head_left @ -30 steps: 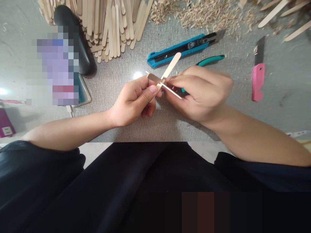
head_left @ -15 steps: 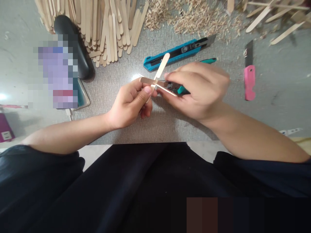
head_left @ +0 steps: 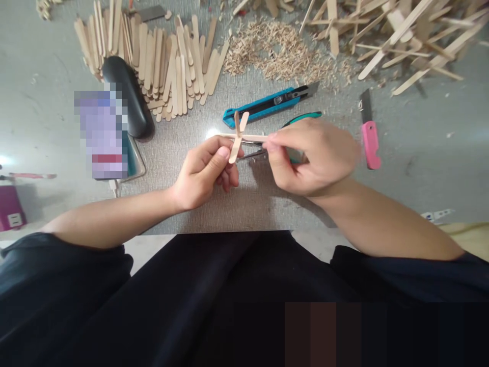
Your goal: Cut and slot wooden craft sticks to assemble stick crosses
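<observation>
Notched wooden craft sticks [head_left: 235,150] cross one another in a small star-like joint between my hands. My left hand [head_left: 204,173] is closed, with thumb and fingers pinching the joined sticks from the left. From the other side, thumb and index finger of my right hand [head_left: 313,155] pinch the right end of the level stick. Pliers with teal-and-black handles [head_left: 305,117] show under my right hand, their metal jaws parted below the sticks. Whether they lie on the table or touch my palm I cannot tell. A blue box cutter [head_left: 263,106] lies just beyond, blade out.
Loose craft sticks [head_left: 179,76] are heaped at the back left, wood shavings [head_left: 275,51] at back centre. Crossed stick pieces [head_left: 405,41] pile up at the back right. A pink-handled knife [head_left: 370,145] lies right. A black case [head_left: 128,102] and a blurred phone [head_left: 137,158] sit left.
The crossed sticks have turned in my left hand. My right hand has gone from working the pliers at the joint to pinching a stick's end. The camera view has shifted slightly.
</observation>
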Motion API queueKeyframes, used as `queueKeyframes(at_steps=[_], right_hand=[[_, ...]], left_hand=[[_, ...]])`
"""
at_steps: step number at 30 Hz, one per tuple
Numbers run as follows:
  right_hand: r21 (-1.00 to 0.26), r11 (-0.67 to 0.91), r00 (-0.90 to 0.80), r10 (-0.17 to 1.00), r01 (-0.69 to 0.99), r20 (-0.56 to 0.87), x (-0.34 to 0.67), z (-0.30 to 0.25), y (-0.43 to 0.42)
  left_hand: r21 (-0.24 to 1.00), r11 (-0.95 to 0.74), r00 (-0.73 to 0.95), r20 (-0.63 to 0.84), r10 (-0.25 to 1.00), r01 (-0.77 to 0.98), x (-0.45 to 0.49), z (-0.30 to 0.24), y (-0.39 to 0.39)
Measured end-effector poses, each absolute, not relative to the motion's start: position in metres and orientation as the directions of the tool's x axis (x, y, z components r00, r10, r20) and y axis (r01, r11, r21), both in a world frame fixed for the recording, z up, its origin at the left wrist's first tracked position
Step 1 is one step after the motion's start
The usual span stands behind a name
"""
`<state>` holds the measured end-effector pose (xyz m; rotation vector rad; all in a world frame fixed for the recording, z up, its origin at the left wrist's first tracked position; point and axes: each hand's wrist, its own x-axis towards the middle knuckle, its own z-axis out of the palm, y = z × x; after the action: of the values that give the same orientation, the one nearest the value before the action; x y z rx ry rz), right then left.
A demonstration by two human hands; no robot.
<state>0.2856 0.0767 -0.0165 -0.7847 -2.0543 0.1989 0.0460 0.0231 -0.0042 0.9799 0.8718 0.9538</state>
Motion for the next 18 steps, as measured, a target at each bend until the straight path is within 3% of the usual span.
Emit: queueKeyframes(at_steps=[4,9,11,18], right_hand=[[-0.513,0.773,-0.255,0.617,0.373,0.744,0.274,-0.016,0.080],[-0.785,0.599,-0.165,0.800,0.159,0.578,0.269,-0.021,0.085],[-0.822,0.564,-0.112,0.824,0.080,0.555,0.269,-0.027,0.090],[-0.921,0.374,0.102,0.926,-0.108,0.363,0.282,-0.036,0.123]], left_hand=[[0.942,0.239,0.307,-0.161,0.938,-0.236,0.047,-0.004,0.022],[0.971,0.087,0.121,-0.061,0.991,-0.225,0.050,-0.004,0.017],[0.981,0.032,0.068,-0.019,0.998,-0.192,0.050,-0.005,0.015],[0.979,0.040,0.124,-0.015,0.992,-0.200,0.047,-0.006,0.012]])
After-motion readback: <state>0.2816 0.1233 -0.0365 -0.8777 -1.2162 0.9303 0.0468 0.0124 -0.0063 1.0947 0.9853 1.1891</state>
